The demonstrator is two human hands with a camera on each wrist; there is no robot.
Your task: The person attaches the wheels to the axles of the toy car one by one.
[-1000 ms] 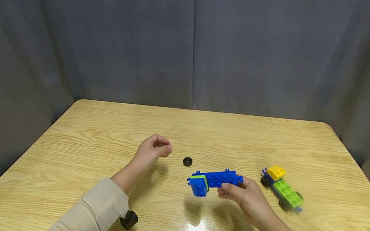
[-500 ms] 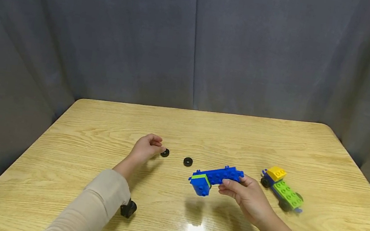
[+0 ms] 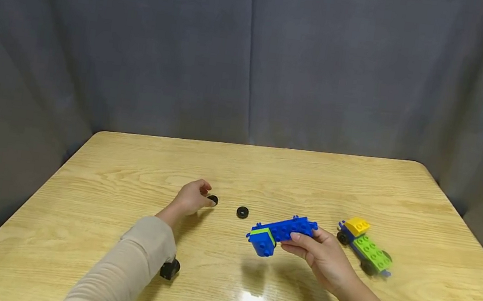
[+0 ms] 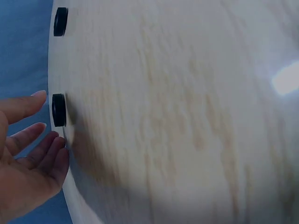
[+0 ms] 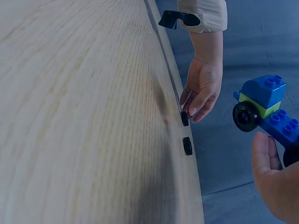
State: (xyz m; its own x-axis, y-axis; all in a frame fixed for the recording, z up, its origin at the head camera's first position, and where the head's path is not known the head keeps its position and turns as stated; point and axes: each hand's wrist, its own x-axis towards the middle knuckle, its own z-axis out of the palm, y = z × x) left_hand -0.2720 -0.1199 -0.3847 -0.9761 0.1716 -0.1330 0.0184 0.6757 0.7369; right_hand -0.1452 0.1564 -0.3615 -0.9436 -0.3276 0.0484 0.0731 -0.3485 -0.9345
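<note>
My right hand (image 3: 323,258) holds a blue toy truck (image 3: 289,229) above the table, thumb on the studded bed near its rear end. The truck has a blue cab block over a light green layer; black wheels show on its near side in the right wrist view. My left hand (image 3: 189,198) is low over the table beside a small black wheel (image 3: 213,200). In the left wrist view, its thumb and loosely spread fingers stand on either side of that wheel (image 4: 58,110), with a gap visible. A second black wheel (image 3: 242,212) lies flat, farther right.
Another toy truck (image 3: 364,245), with a yellow cab block and light green studded bed on black wheels, stands at right on the wooden table (image 3: 75,230). Grey curtains (image 3: 180,61) hang behind the table. A black device (image 3: 170,269) sits at my left cuff.
My left hand has moved a little left and down. The wheel at its fingertips, not visible a second ago, now shows. My right hand keeps the truck almost still, only slightly tilted.
</note>
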